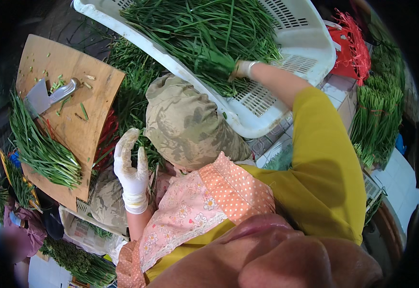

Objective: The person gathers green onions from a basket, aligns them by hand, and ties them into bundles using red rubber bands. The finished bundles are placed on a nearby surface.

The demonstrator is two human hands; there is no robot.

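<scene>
My left hand (132, 169), in a soiled white glove, is raised beside my camouflage-patterned knee, fingers apart and holding nothing. My right hand (241, 69) reaches into a white plastic basket (303, 50) among long green leaves, probably garlic chives (195, 28). A blurred green mass covers its fingers, so its grip cannot be made out. To the left, a wooden board (101, 79) bears a metal-handled cleaver (51, 95), cut stem pieces (57, 84) and a bunch of leafy greens (47, 154) with pale stem ends.
More loose greens (134, 68) lie between board and basket. At the right are red plastic strings (353, 46) and tied green bundles (376, 115). A pale crate (87, 226) stands below the board. Further greens (83, 264) lie at the lower left.
</scene>
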